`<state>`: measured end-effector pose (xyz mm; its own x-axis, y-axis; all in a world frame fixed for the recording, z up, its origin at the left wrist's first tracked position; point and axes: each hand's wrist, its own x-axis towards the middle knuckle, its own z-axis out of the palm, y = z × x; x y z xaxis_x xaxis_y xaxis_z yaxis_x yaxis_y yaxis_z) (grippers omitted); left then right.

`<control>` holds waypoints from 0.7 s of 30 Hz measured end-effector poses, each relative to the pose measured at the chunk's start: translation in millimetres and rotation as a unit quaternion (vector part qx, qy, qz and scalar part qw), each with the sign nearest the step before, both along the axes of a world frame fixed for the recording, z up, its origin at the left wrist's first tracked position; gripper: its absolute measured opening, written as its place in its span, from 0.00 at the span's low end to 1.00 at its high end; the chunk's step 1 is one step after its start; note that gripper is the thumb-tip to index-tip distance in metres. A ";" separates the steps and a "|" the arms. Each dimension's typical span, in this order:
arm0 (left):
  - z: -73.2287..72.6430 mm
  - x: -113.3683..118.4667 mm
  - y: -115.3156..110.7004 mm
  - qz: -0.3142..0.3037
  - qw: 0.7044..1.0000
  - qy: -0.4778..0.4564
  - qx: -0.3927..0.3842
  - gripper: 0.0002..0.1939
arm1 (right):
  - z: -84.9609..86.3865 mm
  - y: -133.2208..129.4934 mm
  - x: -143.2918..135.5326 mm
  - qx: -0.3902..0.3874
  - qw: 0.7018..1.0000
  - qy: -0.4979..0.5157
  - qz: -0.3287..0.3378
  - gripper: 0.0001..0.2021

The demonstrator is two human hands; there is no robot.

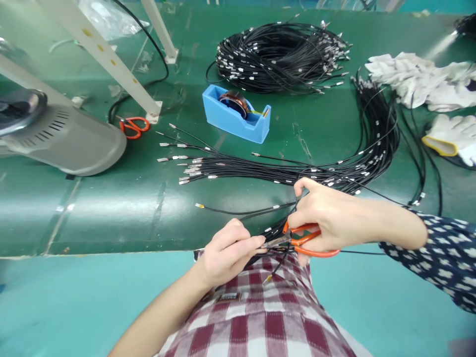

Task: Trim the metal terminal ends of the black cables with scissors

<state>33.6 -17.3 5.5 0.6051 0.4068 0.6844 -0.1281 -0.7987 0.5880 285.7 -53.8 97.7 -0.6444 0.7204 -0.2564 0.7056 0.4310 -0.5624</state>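
Observation:
My right hand (pixel 323 213) is closed around orange-handled scissors (pixel 316 252), its fingers in and about the handles. The blades point left and reach the fingertips of my left hand (pixel 232 250). My left hand pinches black cable at the table's front edge; the exact piece between its fingers is partly hidden. More black cables (pixel 273 230) run under and between both hands, over my checked apron. One cable end with a yellow tag (pixel 268 279) hangs down over the apron. A long bundle of black cables (pixel 245 169) with white-tagged ends lies just beyond my hands.
A large coil of black cables (pixel 275 57) lies at the back. Before it stands a blue tape dispenser (pixel 236 116). Another orange-handled pair of scissors (pixel 134 127) rests by the shelf leg on the left, near a grey machine (pixel 74 141). White gloves (pixel 420 82) lie at right.

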 end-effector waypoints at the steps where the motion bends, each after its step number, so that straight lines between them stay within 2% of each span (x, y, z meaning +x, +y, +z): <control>1: 0.0 -0.1 0.3 0.000 1.000 0.001 0.001 0.09 | 1.0 -0.4 0.0 0.017 1.000 -0.006 0.003 0.15; 5: -2.6 -1.7 0.2 -0.005 1.000 0.010 0.001 0.10 | 3.5 -0.6 0.3 0.060 0.997 -0.036 0.013 0.13; 13: -5.2 -4.1 0.6 -0.025 1.000 0.012 -0.007 0.11 | 3.8 3.6 1.4 -0.035 0.999 -0.013 0.001 0.15; 21: -3.6 -3.8 0.6 -0.025 0.999 0.024 0.008 0.12 | -0.9 2.0 2.7 -0.042 0.999 -0.014 0.000 0.18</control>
